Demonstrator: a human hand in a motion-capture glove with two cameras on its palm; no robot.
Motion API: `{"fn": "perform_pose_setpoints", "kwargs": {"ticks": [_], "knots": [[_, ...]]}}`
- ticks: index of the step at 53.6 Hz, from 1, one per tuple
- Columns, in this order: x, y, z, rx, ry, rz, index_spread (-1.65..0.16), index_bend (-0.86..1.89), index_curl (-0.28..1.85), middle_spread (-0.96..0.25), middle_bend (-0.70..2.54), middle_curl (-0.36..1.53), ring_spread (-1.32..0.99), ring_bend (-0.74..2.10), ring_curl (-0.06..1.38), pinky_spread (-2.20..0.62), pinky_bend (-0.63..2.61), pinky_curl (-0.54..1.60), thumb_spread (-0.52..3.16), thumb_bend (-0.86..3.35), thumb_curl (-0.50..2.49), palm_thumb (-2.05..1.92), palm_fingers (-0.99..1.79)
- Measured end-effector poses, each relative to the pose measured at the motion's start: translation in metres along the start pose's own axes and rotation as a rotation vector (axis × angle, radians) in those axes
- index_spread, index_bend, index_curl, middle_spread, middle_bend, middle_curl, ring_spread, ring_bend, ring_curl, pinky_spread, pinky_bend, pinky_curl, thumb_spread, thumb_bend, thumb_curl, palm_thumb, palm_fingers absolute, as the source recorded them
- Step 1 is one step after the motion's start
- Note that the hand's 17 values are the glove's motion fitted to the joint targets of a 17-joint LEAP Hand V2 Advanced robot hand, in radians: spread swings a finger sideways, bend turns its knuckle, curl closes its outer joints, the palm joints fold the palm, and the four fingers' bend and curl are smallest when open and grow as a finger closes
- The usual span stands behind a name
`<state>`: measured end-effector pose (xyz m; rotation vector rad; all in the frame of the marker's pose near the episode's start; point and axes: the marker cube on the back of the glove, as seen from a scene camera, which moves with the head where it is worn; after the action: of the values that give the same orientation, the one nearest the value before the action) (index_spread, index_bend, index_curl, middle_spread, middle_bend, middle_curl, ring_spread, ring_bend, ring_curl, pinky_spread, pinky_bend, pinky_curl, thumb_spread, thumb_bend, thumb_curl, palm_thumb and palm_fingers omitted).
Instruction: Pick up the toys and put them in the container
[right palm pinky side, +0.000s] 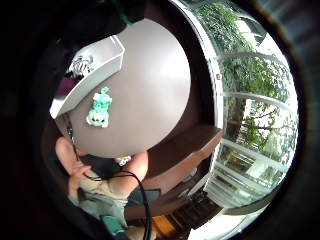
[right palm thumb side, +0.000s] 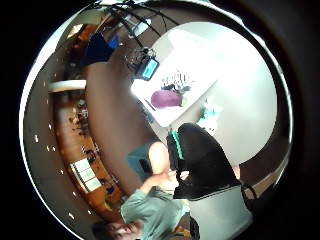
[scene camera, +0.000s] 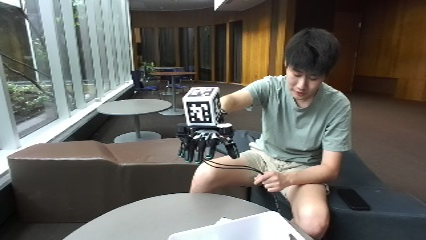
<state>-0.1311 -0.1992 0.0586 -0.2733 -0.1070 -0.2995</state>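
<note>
Outside view, left to right: round grey table in the foreground, with a brown bench behind it. The white container sits at the table's near edge, only partly in view. The gloved right hand hangs in the air well above the table, between the bench and the person's knees, palm down. Its fingers point downward, slightly spread, only loosely bent. Nothing is between them, so it's a relaxed open hand carrying nothing. The bare left hand rests by the person's knee, touching a black cable. The person sits on a dark seat to the right of the table.

Little-finger palm view: a teal and white toy lies on the tabletop, just beside the container's outer wall, not inside it. I can't tell whether it touches the wall. A black-and-white striped item is inside the container, along with a purple shape at the container's edge.

Thumb-side palm view: the purple toy lies inside the container, and the striped item is next to it. The teal toy is on the table beside the container, partly hidden behind a black-gloved finger. The hand is well apart from the teal toy in every view.
</note>
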Motion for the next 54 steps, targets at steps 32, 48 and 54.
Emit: {"fn": "perform_pose_setpoints", "kwargs": {"ticks": [32, 48, 54], "knots": [[0.014, 0.008, 0.240, -0.274, 0.429, -0.502, -0.25, 0.11, 0.21, -0.13, 0.12, 0.39, -0.14, 0.41, 0.36, -0.05, 0.82, 0.33, 1.31, -0.01, 0.40, 0.26, -0.25], [0.031, -0.022, 0.316, -0.325, 0.452, -0.526, -0.26, 0.21, 0.25, -0.11, 0.12, 0.28, -0.07, 0.16, 0.29, -0.04, 0.68, 0.31, 1.20, -0.01, 0.38, 0.32, -0.18], [0.025, -0.030, 0.315, -0.258, 0.323, -0.511, -0.26, 0.29, 0.28, -0.11, 0.39, 0.36, -0.12, 0.23, 0.28, -0.06, 0.55, 0.26, 1.20, 0.00, 0.38, 0.37, 0.31]]}}
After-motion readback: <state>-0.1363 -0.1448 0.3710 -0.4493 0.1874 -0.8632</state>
